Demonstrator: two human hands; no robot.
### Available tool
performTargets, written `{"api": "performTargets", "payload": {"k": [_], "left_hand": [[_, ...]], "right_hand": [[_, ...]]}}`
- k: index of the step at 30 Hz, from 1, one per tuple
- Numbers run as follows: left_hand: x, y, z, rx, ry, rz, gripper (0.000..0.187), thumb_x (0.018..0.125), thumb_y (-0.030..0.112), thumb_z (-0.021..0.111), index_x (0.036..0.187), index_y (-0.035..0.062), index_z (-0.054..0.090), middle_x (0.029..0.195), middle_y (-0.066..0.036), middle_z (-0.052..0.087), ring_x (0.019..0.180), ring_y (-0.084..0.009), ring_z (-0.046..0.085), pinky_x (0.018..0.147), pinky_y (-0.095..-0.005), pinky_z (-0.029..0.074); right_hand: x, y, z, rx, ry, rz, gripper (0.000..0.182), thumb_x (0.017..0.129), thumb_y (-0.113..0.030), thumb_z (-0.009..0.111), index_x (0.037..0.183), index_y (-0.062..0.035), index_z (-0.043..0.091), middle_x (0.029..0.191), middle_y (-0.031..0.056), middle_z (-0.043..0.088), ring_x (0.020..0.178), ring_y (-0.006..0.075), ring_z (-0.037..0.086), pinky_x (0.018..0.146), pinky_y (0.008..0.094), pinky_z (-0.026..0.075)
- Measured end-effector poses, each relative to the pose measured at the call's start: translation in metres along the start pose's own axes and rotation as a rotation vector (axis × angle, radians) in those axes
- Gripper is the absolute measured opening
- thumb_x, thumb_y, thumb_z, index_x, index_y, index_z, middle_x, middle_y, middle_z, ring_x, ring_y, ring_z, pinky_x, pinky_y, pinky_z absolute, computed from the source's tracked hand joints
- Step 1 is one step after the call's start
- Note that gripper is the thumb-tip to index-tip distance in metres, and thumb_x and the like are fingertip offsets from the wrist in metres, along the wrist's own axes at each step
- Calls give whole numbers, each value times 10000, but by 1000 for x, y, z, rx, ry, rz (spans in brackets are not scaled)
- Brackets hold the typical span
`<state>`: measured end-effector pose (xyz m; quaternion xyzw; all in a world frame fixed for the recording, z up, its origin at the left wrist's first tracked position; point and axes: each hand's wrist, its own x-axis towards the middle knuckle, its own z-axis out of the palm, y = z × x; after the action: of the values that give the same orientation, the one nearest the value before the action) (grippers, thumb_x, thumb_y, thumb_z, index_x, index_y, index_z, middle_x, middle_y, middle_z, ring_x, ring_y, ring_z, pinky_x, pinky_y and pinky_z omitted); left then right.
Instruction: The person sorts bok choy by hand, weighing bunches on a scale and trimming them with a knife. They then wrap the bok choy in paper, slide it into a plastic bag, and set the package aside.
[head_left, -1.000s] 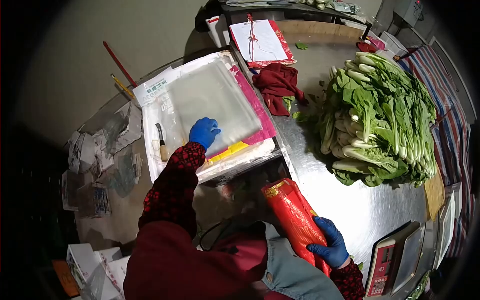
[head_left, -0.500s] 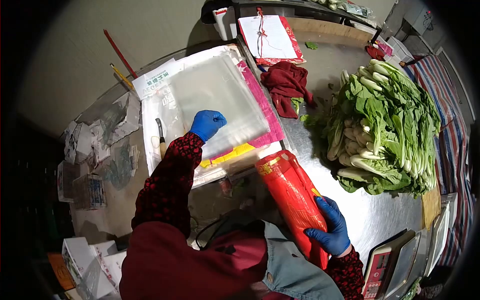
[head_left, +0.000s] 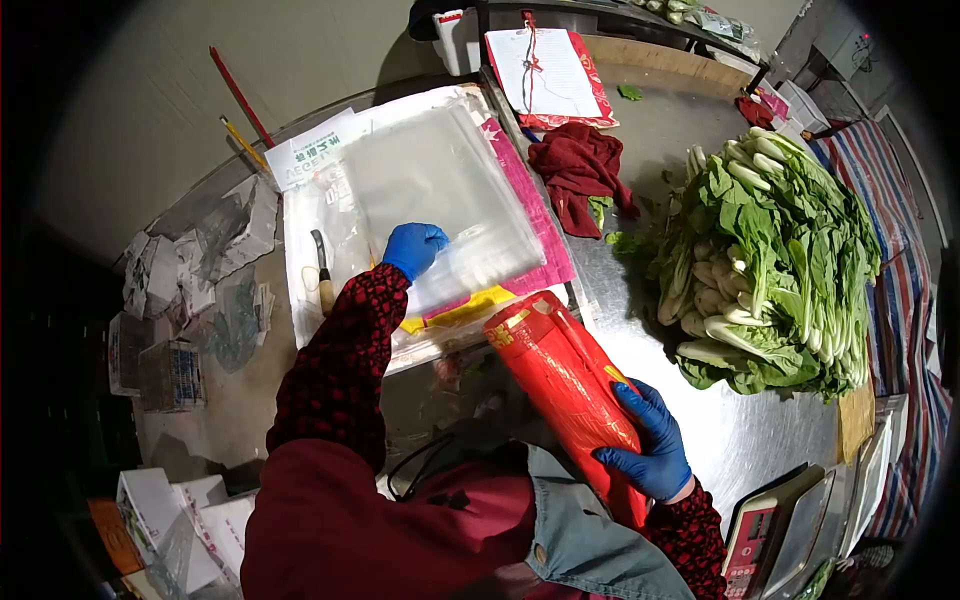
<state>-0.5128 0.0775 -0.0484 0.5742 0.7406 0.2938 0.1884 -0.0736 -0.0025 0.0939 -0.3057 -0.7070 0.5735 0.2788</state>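
My left hand, in a blue glove, lies on a stack of clear plastic bags. Its fingers are curled closed, and whatever they may hold is hidden. A red shiny rolled package with gold print leans diagonally against my front. Gripping its lower right side is my right hand, also blue-gloved, thumb on top. To the left of the bags, a knife with a wooden handle rests on the white wrapping.
A big pile of leafy greens with white stems sits on the metal table at right. Behind are a dark red cloth and a clipboard. A scale stands at the lower right. Crumpled packaging lies at left.
My right hand and the red package have shifted a little to the left and upward. My left hand stays closed at nearly the same spot on the bags.
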Motion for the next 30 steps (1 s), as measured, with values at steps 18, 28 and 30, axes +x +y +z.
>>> {"api": "performTargets", "payload": {"k": [18, 28, 30], "left_hand": [[-10, -11, 6, 130, 78, 218, 154, 753, 237, 652, 813, 97, 671, 838, -112, 625, 836, -306, 595, 754, -391, 474], [-8, -4, 0, 93, 26, 123, 143, 773, 212, 629, 825, 83, 661, 838, -119, 631, 829, -317, 599, 745, -409, 476], [-12, 0, 1, 52, 32, 175, 149, 774, 214, 628, 837, 81, 654, 832, -116, 623, 839, -316, 596, 750, -407, 474]], "right_hand": [[44, 10, 17, -106, -99, -48, 790, 601, -63, 832, 1314, -108, 494, 1300, 149, 433, 1199, 284, 445, 1013, 365, 370], [71, 6, 24, -155, -113, -60, 713, 631, -78, 815, 1283, -129, 530, 1275, 154, 440, 1185, 288, 468, 985, 352, 411], [77, 13, 27, -181, -109, -54, 716, 631, -81, 818, 1284, -130, 529, 1273, 151, 438, 1185, 281, 468, 985, 346, 412]]}}
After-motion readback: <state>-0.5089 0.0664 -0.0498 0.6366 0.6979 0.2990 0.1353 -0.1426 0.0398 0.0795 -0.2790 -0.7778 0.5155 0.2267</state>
